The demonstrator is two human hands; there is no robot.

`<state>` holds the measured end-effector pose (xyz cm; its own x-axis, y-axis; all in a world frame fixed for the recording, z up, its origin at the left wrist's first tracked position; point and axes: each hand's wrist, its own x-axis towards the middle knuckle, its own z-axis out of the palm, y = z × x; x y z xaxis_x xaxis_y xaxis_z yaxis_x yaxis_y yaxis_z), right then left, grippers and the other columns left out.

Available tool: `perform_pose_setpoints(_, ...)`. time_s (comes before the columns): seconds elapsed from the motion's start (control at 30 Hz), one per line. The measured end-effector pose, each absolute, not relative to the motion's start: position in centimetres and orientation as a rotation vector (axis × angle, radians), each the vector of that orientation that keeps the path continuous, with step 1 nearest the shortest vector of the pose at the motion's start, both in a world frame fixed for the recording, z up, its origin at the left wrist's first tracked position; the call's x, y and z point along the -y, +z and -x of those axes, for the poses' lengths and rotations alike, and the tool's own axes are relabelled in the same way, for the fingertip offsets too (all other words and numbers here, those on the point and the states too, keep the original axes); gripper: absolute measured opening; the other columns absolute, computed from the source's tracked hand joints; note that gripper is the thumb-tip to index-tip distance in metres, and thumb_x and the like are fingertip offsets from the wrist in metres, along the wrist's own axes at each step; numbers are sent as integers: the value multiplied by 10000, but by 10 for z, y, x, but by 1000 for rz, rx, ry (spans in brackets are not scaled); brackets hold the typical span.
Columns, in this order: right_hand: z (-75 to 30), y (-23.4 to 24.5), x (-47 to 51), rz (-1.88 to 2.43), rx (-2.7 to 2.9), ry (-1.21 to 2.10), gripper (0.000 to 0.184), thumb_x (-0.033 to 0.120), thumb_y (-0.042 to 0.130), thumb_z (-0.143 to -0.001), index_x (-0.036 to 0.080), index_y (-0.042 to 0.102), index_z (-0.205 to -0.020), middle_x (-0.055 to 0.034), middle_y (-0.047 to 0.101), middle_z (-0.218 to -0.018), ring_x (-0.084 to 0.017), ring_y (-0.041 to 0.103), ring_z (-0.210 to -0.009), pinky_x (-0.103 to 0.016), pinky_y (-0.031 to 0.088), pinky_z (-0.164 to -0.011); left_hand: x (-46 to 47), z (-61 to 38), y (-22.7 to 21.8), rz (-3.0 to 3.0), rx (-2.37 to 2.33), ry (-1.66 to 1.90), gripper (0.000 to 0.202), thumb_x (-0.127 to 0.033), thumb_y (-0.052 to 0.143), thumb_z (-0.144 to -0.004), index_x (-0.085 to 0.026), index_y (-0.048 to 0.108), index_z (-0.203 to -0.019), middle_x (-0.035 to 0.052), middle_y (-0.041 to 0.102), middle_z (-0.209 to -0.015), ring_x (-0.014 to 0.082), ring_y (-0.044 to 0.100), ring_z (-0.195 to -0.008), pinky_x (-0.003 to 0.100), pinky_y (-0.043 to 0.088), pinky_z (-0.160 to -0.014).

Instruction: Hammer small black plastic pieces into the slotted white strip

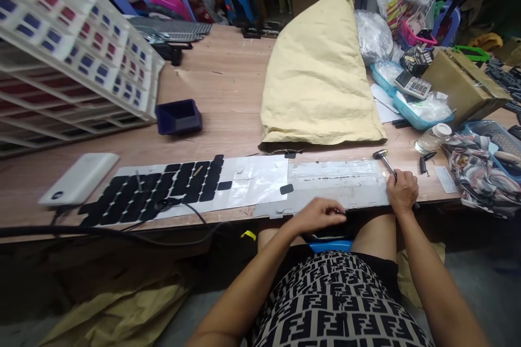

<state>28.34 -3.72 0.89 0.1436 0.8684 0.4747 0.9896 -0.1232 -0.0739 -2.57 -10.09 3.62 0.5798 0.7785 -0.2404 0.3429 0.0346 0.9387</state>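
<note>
My right hand point(402, 191) is wrapped round the handle of a small hammer point(381, 155), whose head lies to the upper left over the board. My left hand point(319, 214) is at the table's front edge with its fingers curled. Something dark shows by its fingertips, too small to make out. Between the hands and beyond them lies a flat grey-white board point(342, 187) with clear tape on it. To its left, a white sheet point(258, 176) carries several rows of black rounded pieces point(136, 192). One loose black piece point(287, 189) sits at the joint of sheet and board.
A large yellowish sack point(321, 73) stands behind the board. On the left are a white plastic crate point(101, 59), a dark purple tray point(179, 117), a white box-shaped device point(81, 179) and black cables point(171, 243). A jar point(433, 138), calculator point(413, 85) and cloth point(482, 171) are right.
</note>
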Motion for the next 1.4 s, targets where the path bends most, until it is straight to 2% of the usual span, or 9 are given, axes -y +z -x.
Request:
perform_pose_setpoints(0.1,-284,8,37,2049,1781,-470,240,272,531,-935,178,713,-1059,-106,633,-979,-235,482,-869,-351,311,-730,47,53,51,-1547,-1395,652,298,-435,585,-904,-190,753,-928,48,738,-844,189,647,-747,295,498,-706)
perform_pose_setpoints(0.27,-286,4,37,2035,1783,-490,233,274,541,-927,177,711,-1054,-101,625,-967,-230,476,-861,-344,306,-721,-33,99,37,-1504,-2322,713,267,-251,552,-904,-178,713,-1104,135,706,-1122,287,641,-1059,374,499,-914)
perform_pose_setpoints(0.37,-286,4,37,2034,1785,-488,240,276,547,-920,173,711,-1061,-101,621,-964,-230,474,-864,-342,308,-727,-55,111,27,-1502,-2528,682,317,-265,580,-890,-166,693,-1168,173,642,-1260,343,588,-1186,423,497,-962)
perform_pose_setpoints(0.47,-285,6,38,2034,1793,-481,242,275,542,-920,173,707,-1065,-100,618,-958,-231,474,-864,-342,309,-736,-67,111,22,-1451,-2601,624,304,-296,619,-872,-156,702,-1128,178,632,-1286,361,586,-1193,453,501,-972)
perform_pose_setpoints(0.7,-285,6,38,2048,1788,-469,243,280,540,-929,175,714,-1063,-99,624,-963,-234,483,-873,-339,314,-736,-58,118,20,-1215,-2484,555,316,-422,734,-806,-198,716,-1028,133,702,-1175,338,637,-1113,433,524,-898)
perform_pose_setpoints(0.83,-286,4,38,2050,1783,-476,245,278,546,-920,178,715,-1067,-98,634,-968,-235,485,-873,-341,310,-733,-17,101,22,-1364,-2375,607,286,-453,685,-851,-221,727,-1012,91,702,-1082,285,648,-1001,386,517,-824)
perform_pose_setpoints(1.03,-286,4,39,2058,1780,-485,248,286,538,-924,186,715,-1068,-95,637,-965,-237,492,-879,-337,307,-724,19,25,16,-1953,-1720,633,153,-335,711,-851,-203,750,-918,57,671,-917,229,594,-921,332,465,-793)
perform_pose_setpoints(1.27,-285,6,39,2041,1784,-447,256,271,525,-925,176,715,-1068,-107,639,-964,-242,488,-875,-344,329,-740,3,4,-3,-2003,-1518,847,244,-287,789,-764,-216,754,-994,36,650,-888,229,560,-909,364,451,-848)
perform_pose_setpoints(1.4,-288,9,39,2012,1797,-348,268,266,506,-926,175,726,-1049,-112,645,-960,-251,508,-887,-350,371,-766,1,13,-9,-1952,-1447,915,124,-240,754,-771,-205,719,-884,22,643,-865,209,569,-891,347,460,-841)
